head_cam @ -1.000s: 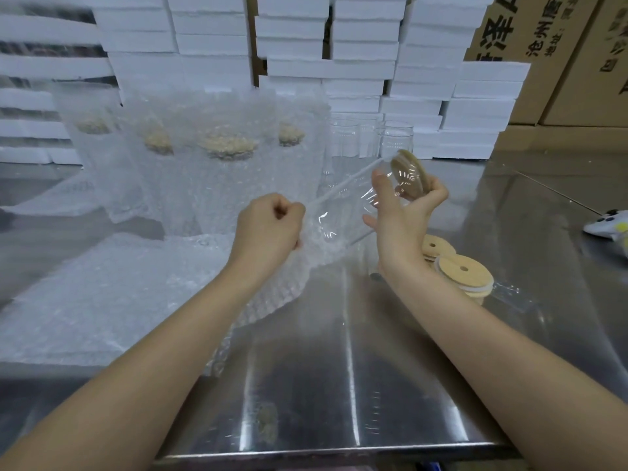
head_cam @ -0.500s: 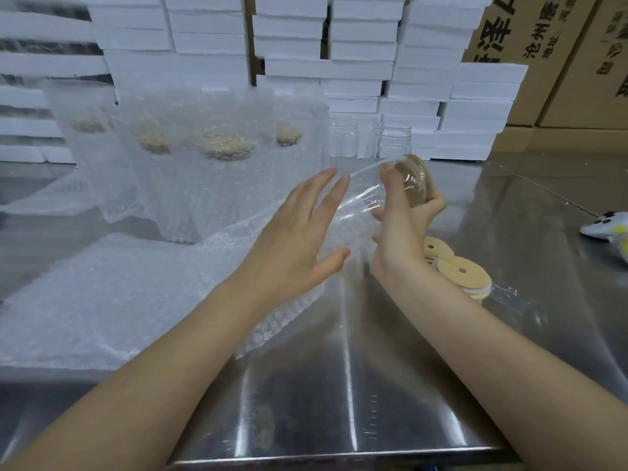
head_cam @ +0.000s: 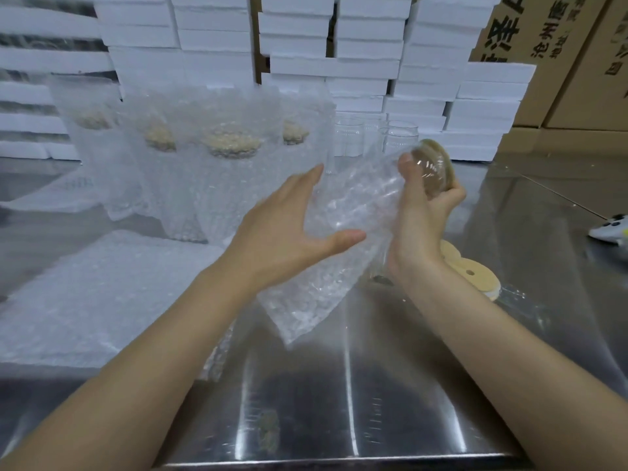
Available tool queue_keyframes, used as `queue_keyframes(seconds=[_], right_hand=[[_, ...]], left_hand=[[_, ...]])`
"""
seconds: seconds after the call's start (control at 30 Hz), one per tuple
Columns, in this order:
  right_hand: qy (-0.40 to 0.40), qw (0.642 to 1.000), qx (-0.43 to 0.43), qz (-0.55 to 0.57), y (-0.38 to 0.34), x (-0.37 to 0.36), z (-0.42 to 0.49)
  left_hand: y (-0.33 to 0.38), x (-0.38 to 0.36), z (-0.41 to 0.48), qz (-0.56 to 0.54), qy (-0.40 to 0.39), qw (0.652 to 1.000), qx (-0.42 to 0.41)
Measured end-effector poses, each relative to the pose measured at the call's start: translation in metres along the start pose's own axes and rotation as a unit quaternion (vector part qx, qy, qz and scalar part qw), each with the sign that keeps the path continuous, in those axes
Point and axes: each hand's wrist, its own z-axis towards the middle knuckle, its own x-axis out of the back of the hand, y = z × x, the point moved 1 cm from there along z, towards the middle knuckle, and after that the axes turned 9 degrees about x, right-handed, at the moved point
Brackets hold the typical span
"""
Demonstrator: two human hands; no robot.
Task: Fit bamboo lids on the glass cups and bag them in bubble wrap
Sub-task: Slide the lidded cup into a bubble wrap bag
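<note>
One glass cup (head_cam: 367, 198) is gripped at its bamboo lid (head_cam: 433, 168) by the right hand's (head_cam: 418, 215) fingers. The left hand's (head_cam: 289, 229) fingers are spread wide against the bubble-wrap bag (head_cam: 306, 300). If loosely cradled there, the cup could be dropped.

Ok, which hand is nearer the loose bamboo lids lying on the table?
Right. The right hand, gripping the lidded cup, is directly beside the loose bamboo lids; the left hand is farther left, across the bubble wrap bag.
</note>
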Motion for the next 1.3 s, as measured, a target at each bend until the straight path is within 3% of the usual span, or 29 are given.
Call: queue_keyframes(seconds=[0.1, 0.2, 0.4, 0.53, 0.63, 0.87, 1.07, 1.2, 1.3], right_hand=[[-0.035, 0.999, 0.02, -0.036, -0.004, 0.0, -0.004], [-0.065, 0.994, 0.073, -0.041, -0.004, -0.004, -0.012], [-0.178, 0.979, 0.093, -0.042, 0.0, -0.008, -0.03], [-0.219, 0.972, 0.069, -0.044, 0.004, -0.013, -0.048], [-0.239, 0.966, 0.093, -0.018, 0.001, -0.014, -0.051], [-0.389, 0.915, 0.109, -0.008, 0.001, -0.016, -0.041], [-0.322, 0.941, 0.098, -0.02, -0.001, -0.017, -0.035], [-0.301, 0.943, 0.141, 0.022, -0.014, -0.011, -0.018], [-0.297, 0.948, 0.093, 0.07, -0.016, -0.011, -0.015]], left_hand=[[-0.003, -0.004, -0.001, -0.082, -0.028, 0.996, 0.033], [-0.006, 0.004, 0.001, -0.159, 0.028, 0.986, 0.035], [0.002, 0.019, -0.001, -0.027, 0.054, 0.998, -0.011], [0.006, 0.016, -0.002, -0.03, 0.066, 0.997, -0.021], [0.007, 0.016, -0.002, -0.087, 0.108, 0.99, -0.028], [-0.002, 0.018, 0.007, -0.272, 0.171, 0.947, 0.002], [0.002, 0.026, 0.009, -0.426, 0.172, 0.888, 0.018], [0.002, 0.021, 0.009, -0.415, 0.128, 0.901, 0.01], [-0.002, 0.019, 0.011, -0.419, 0.086, 0.903, 0.04]])
